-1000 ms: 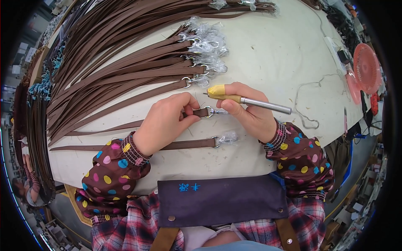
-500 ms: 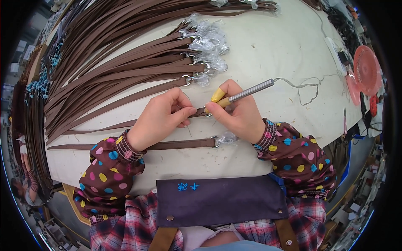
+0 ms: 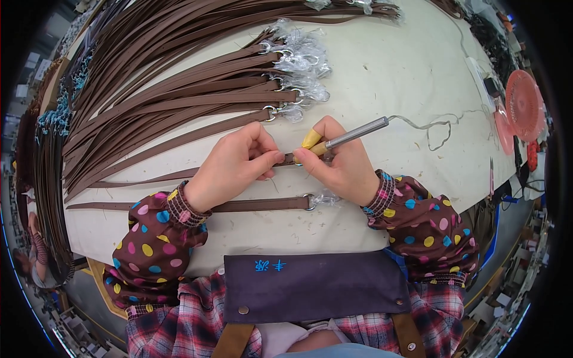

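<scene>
My left hand (image 3: 234, 158) is closed, thumb and fingers pinching a narrow brown strap (image 3: 161, 177) near its right end. In my right hand (image 3: 345, 170) is a pen-like corded tool (image 3: 359, 132) with a ridged metal barrel and a wood-coloured front part. It slants up to the right. A yellow cover (image 3: 311, 138) wraps one right finger. The tool's tip and the strap's end are mostly hidden between my hands. Just below lies another brown strap (image 3: 262, 204), with a metal ring (image 3: 309, 202) and clear plastic wrap at its end.
Many brown straps (image 3: 173, 110) with plastic-wrapped metal ends (image 3: 301, 56) fan across the table's left and back. The tool's cord (image 3: 439, 125) runs right towards a white power strip (image 3: 479, 76). A pink round plastic object (image 3: 524, 106) stands at the right edge. Another person (image 3: 37, 253) is far left.
My left hand has shifted very slightly right along with the strap. The whole view has moved a little; the right hand's grip on the tool looks the same.
</scene>
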A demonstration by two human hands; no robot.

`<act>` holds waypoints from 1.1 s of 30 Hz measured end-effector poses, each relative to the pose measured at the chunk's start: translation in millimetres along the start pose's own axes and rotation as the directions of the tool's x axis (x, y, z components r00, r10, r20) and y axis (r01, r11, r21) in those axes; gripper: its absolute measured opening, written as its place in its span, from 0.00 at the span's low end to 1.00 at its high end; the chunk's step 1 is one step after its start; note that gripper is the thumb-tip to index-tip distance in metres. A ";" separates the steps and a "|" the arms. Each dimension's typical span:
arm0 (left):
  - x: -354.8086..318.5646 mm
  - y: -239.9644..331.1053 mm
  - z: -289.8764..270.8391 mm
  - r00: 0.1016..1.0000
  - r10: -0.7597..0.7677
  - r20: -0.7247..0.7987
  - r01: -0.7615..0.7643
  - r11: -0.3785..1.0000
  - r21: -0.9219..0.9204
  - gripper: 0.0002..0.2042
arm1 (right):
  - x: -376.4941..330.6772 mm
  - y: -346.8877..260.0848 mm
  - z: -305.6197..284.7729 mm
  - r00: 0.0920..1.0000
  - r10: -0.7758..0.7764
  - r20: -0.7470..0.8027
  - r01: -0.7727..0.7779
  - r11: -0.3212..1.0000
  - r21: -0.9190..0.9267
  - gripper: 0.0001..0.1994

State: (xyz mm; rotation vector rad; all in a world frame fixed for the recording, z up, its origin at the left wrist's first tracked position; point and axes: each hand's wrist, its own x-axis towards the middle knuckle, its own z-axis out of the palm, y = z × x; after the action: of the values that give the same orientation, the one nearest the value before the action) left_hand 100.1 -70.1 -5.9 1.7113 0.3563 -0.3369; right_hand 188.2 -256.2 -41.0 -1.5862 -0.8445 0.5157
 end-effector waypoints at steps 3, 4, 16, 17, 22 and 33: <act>-0.3 1.5 0.8 1.000 0.003 -0.009 -0.003 1.000 0.022 0.08 | -0.3 -1.0 -0.8 1.000 0.000 0.003 0.000 1.000 -0.003 0.12; 0.0 1.4 0.6 1.000 -0.001 -0.007 0.001 1.000 0.020 0.08 | 0.0 -0.8 -0.7 1.000 0.001 0.005 -0.001 1.000 -0.005 0.11; -0.4 2.1 0.2 1.000 -0.008 -0.004 0.009 1.000 0.018 0.08 | 0.0 0.7 0.7 1.000 -0.019 0.000 0.019 0.999 -0.043 0.12; -0.2 1.7 0.0 1.000 -0.009 0.000 0.009 1.000 0.011 0.08 | 0.0 1.1 0.9 1.000 -0.020 -0.002 0.020 0.999 -0.038 0.12; -0.2 2.9 0.3 1.000 -0.016 -0.004 0.016 1.000 0.027 0.08 | 0.0 1.8 0.6 1.000 -0.029 -0.004 0.029 0.998 -0.051 0.12; -0.6 0.4 0.0 0.999 0.013 -0.037 -0.011 0.999 0.043 0.07 | -0.2 3.6 2.3 0.997 -0.070 -0.041 0.068 0.996 -0.059 0.12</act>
State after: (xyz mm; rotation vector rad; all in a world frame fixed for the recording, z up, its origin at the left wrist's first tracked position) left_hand 99.7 -70.2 -5.3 1.7624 0.3681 -0.3066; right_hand 187.2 -255.0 -45.0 -1.6093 -0.8852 0.4099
